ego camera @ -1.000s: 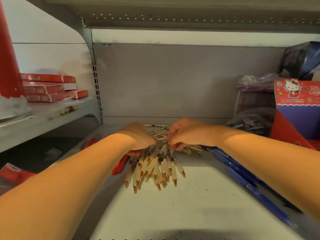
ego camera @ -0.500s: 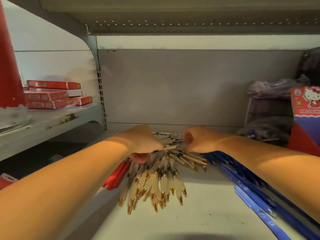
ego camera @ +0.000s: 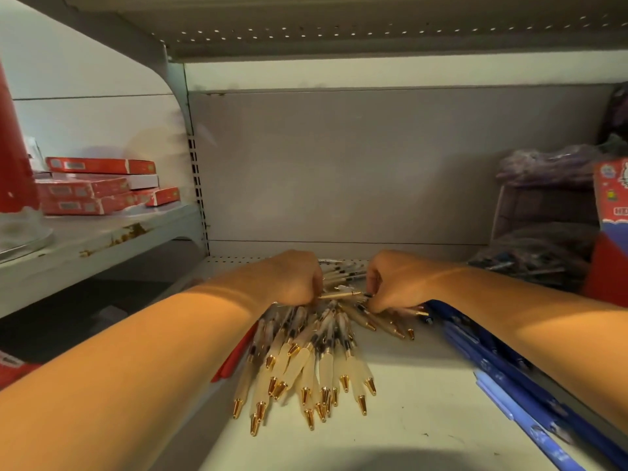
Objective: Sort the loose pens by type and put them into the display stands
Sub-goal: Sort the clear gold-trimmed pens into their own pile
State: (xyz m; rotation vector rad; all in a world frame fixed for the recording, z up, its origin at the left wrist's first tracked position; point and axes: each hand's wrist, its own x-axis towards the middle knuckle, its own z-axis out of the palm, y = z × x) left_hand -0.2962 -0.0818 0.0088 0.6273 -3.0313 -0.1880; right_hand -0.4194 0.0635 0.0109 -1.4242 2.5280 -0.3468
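Note:
A bundle of cream pens with gold tips (ego camera: 316,365) fans out on the white shelf (ego camera: 418,413), tips toward me. My left hand (ego camera: 292,277) grips the far ends of this bundle, fingers curled over them. My right hand (ego camera: 394,282) pinches one cream pen (ego camera: 343,295) that lies crosswise between both hands, over more cream pens (ego camera: 384,322). Blue pens (ego camera: 503,379) lie in a row under my right forearm. Red pens (ego camera: 234,362) show beside my left forearm.
A red cartoon-printed display box (ego camera: 611,205) stands at the right, with bagged pens (ego camera: 530,256) and a dark basket (ego camera: 543,209) behind it. Red flat boxes (ego camera: 98,186) are stacked on the neighbouring left shelf. The grey back panel closes the shelf.
My hands have drawn apart, and a single cream pen now lies crosswise between them. The view has shifted left and closer to the bundle.

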